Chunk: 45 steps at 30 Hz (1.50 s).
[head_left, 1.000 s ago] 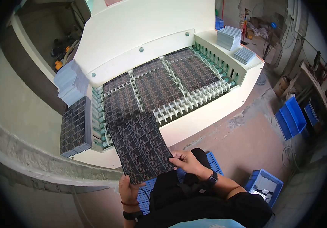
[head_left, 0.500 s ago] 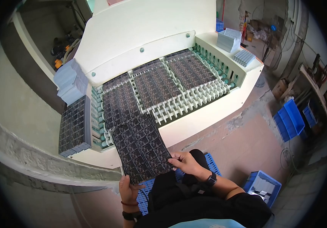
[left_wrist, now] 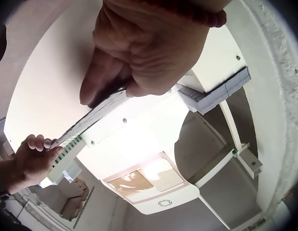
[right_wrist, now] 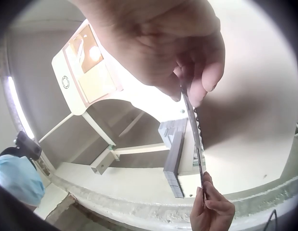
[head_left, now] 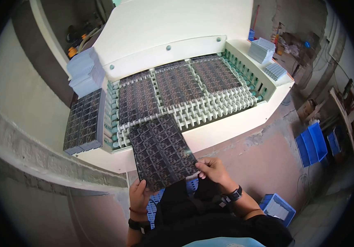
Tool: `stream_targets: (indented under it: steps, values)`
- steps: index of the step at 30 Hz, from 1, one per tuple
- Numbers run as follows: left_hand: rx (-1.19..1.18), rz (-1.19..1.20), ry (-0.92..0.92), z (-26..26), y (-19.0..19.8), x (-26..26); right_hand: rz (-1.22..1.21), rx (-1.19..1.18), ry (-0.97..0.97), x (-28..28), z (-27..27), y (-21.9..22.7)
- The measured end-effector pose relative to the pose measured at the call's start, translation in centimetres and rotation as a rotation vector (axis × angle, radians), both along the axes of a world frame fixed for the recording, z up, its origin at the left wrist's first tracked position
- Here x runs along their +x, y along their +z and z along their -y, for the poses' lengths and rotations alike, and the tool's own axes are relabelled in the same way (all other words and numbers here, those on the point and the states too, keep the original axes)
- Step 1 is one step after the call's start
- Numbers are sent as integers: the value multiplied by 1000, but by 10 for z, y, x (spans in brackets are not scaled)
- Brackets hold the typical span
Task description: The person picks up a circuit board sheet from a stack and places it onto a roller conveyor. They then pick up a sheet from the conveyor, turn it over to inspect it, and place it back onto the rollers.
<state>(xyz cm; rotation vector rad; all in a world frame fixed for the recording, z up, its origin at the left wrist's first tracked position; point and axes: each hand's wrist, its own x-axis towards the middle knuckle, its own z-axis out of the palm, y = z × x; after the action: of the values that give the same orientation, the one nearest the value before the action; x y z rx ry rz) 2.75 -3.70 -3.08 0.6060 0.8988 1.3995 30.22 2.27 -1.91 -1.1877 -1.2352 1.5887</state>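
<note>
Left hand [head_left: 138,195] and right hand [head_left: 214,169], fingers clamped on opposite sides of the dark panel [head_left: 162,152], hold it before the roller bed [head_left: 226,100], apparently to steady it while sparing its patterned face.

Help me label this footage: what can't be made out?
Fine markings on the held board: head view, too small; wrist views, edge-on.
Top of the machine: head view, cut by upper edge.
Some rollers: head view, covered by resting boards.
Contents of the nearest blue bin: head view, too small.
</note>
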Motion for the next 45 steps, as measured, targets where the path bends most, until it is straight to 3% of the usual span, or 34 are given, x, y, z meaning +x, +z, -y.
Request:
stream_targets:
  steps: [13,22,29,37,41,45]
  values:
    - [-52,43,99,-7,8,-21,-61,92,-492,126,5,-4]
    - [-28,13,133,-25,14,-32,-91,58,-388,100,-44,-1]
    - [-19,11,116,-36,13,-33,-59,124,-470,93,-61,-10]
    - [-22,-16,123,-46,14,-35,-66,165,-747,174,-41,-9]
    - [-21,-33,139,-51,13,-34,-48,173,-774,224,-53,-13]
    - [-29,-35,166,-56,14,-33,-22,132,-818,238,-78,-1]
